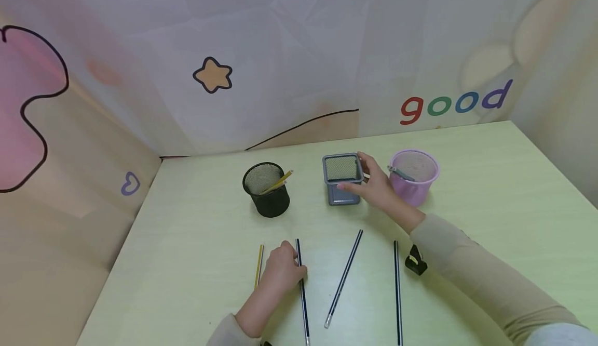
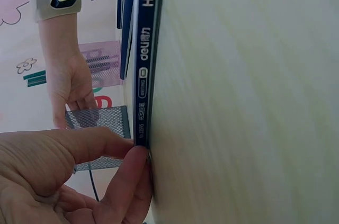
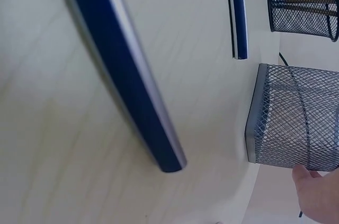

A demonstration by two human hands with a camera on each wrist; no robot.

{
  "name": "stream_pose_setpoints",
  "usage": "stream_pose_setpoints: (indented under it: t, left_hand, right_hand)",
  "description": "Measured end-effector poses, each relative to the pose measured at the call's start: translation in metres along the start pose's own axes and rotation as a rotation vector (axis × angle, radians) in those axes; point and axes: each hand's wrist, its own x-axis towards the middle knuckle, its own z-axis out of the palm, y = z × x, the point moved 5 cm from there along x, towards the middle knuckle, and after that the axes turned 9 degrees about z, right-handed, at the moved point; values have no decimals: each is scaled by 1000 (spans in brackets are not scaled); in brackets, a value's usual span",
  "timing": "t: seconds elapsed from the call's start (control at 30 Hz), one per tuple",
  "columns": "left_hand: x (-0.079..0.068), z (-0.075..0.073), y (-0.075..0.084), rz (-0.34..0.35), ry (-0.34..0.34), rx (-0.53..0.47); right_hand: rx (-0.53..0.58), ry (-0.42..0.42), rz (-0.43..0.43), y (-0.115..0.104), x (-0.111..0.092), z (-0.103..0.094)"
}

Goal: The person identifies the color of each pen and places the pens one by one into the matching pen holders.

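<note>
While the left grip [image 1: 279, 270] pinches a dark-blue HB pencil [image 1: 304, 302] stretching mostly below it, lower centre, the right grip [image 1: 377, 185] clasps a grey mesh pencil holder [image 1: 342, 193] by its right side, mid-frame.

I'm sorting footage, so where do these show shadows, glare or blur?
Head view: faint shadow under the right sleeve, pale sheen on the table; left wrist view: the pinched pencil has legible HB lettering, smaller print softer; right wrist view: nearest pencil looks soft-edged.
</note>
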Motion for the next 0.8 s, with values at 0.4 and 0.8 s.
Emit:
stream_pose_setpoints:
  t: [0.4, 0.8]
  left_hand:
    - [-1, 2, 0, -45, -11, -7]
    - [-1, 1, 0, -54, -20, -8]
  right_hand:
    - [-3, 3, 10, 0, 1, -1]
    - [7, 0, 24, -1, 2, -1]
